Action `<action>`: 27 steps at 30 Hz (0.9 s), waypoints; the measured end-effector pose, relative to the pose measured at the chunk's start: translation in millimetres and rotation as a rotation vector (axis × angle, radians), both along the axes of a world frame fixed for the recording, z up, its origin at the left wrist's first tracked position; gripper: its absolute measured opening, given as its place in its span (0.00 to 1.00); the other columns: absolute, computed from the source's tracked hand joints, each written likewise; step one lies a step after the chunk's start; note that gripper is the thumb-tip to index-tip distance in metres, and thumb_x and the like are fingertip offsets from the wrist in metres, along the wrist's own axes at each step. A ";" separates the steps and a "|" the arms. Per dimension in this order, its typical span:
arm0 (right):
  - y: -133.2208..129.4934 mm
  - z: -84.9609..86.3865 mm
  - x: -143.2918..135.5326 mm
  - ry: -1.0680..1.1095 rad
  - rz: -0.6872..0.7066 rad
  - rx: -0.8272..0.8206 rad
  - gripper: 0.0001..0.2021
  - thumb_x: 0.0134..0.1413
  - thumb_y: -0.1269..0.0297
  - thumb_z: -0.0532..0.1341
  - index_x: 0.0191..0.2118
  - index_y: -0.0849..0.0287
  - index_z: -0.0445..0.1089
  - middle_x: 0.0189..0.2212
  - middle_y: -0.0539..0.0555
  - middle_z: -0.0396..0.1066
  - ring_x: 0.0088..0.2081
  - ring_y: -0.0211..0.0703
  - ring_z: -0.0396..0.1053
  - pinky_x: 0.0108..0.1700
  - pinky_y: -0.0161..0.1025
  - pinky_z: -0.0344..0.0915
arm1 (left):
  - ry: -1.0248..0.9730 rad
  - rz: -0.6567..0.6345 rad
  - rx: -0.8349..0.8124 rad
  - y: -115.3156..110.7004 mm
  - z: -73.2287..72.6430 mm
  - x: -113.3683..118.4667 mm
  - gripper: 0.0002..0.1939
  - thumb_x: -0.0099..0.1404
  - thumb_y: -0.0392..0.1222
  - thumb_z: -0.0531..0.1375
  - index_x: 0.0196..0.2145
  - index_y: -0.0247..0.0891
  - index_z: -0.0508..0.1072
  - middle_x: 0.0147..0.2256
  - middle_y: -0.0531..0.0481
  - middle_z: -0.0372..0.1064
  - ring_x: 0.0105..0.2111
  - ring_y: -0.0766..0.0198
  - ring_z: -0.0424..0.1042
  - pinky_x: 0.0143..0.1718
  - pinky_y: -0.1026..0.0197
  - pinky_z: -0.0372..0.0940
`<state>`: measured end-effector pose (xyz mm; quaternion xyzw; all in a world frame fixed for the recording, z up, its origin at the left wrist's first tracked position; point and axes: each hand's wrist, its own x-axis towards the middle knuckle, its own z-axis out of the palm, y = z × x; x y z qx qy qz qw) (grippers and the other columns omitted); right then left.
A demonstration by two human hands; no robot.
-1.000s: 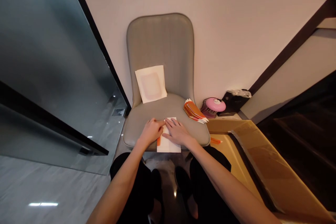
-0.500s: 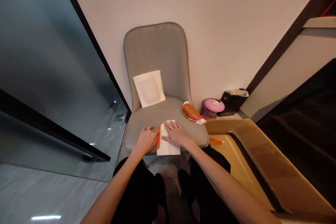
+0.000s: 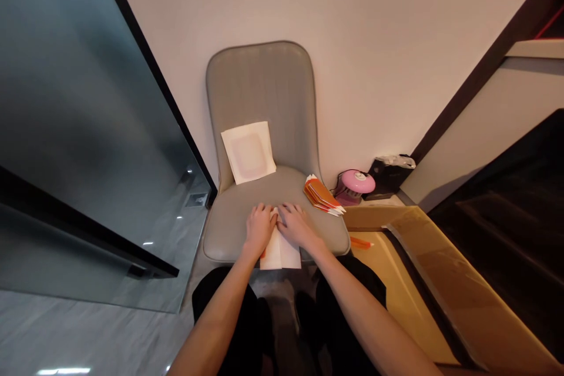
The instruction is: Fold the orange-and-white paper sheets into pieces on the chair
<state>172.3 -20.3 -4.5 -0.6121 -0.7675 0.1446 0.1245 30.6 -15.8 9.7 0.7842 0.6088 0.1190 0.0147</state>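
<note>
A pale wall (image 3: 374, 41) fills the back of the view, with a frosted glass door (image 3: 66, 82) on the left. In front of the wall stands a grey upholstered chair (image 3: 263, 91), and just right of its seat sits an open cardboard box (image 3: 462, 291). A stack of white square sheets (image 3: 251, 153) leans on the chair's backrest.

The folded white paper (image 3: 289, 254) lies at the front of the seat, between the person's knees and the backrest. Its long axis runs from the person toward the backrest; the near end juts past the seat's front edge, a crease runs lengthwise, and orange shows along its left side. Both hands rest over the far half, leaving the near half bare.

The left hand (image 3: 261, 228) covers the left side and the right hand (image 3: 296, 225) the right, thumbs close together near the middle. Fingers point forward, slightly bent; whether any fingertips pinch the paper cannot be told.

Folded orange-and-white papers (image 3: 323, 195) fan out at the seat's right edge, near a pink dome-topped appliance (image 3: 358, 182). A small orange piece (image 3: 361, 243) lies in the box.
</note>
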 end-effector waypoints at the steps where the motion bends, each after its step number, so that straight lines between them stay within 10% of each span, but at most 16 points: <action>1: 0.0 -0.1 0.4 -0.002 0.002 0.000 0.26 0.65 0.59 0.54 0.66 0.58 0.61 0.66 0.61 0.59 0.62 0.57 0.57 0.59 0.50 0.58 | -0.030 0.016 -0.006 3.4 -0.7 1.6 0.13 0.73 0.43 0.54 0.47 0.37 0.75 0.45 0.42 0.71 0.46 0.53 0.69 0.46 0.55 0.63; 27: 1.3 -6.0 3.3 0.013 0.002 0.030 0.23 0.65 0.58 0.55 0.63 0.57 0.65 0.66 0.60 0.60 0.63 0.56 0.58 0.60 0.50 0.58 | 0.208 -0.075 -0.008 -8.5 -9.1 -6.2 0.24 0.72 0.43 0.51 0.64 0.49 0.66 0.64 0.38 0.60 0.61 0.40 0.58 0.54 0.40 0.61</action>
